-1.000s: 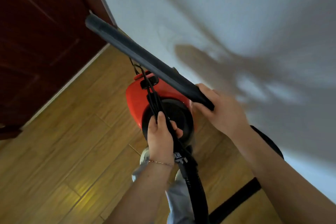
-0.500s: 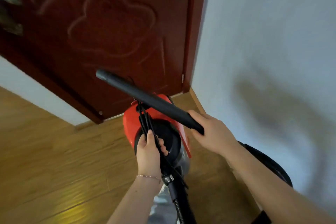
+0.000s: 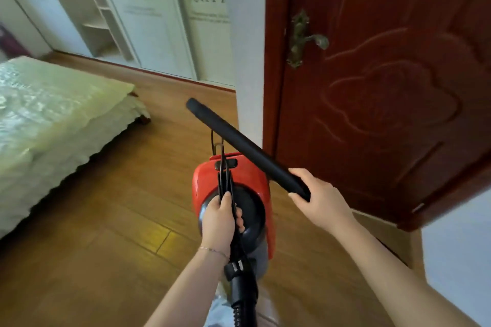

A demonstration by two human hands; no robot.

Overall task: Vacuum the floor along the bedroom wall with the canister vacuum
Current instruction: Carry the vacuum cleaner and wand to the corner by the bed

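Left grip (image 3: 221,216) is curled tight round a bunch of black cord strands (image 3: 224,175) over the black top of the red canister vacuum (image 3: 210,183). Canister looks to hang from that hold, tho can't tell if its base touches the wood floor (image 3: 106,220). Right grip (image 3: 322,200) is wrapped round the lower end of the black wand tube (image 3: 244,148). Wand is up in the air, tip aimed up-left, crossing in front of the white wall corner (image 3: 248,61). Hose (image 3: 243,292) runs down btwn the forearms & out of frame.

Risks, as I judge them:
- Wand sits near the wall corner & dark red door (image 3: 385,101). A swing to the right prob knocks it vs paint or the door handle (image 3: 300,37).
- Weight seems to be on cord strands, not a proper handle. They could slip thru the fingers or strain the cord, and the canister drops on floor or feet.
- Canister is just beside the door edge, so a swing = bump.
- Hose slack below may snag legs.
- Bed (image 3: 53,119) is to the left, well apart, low risk.
- Wand tip not at floor, so no suction along the wall yet.
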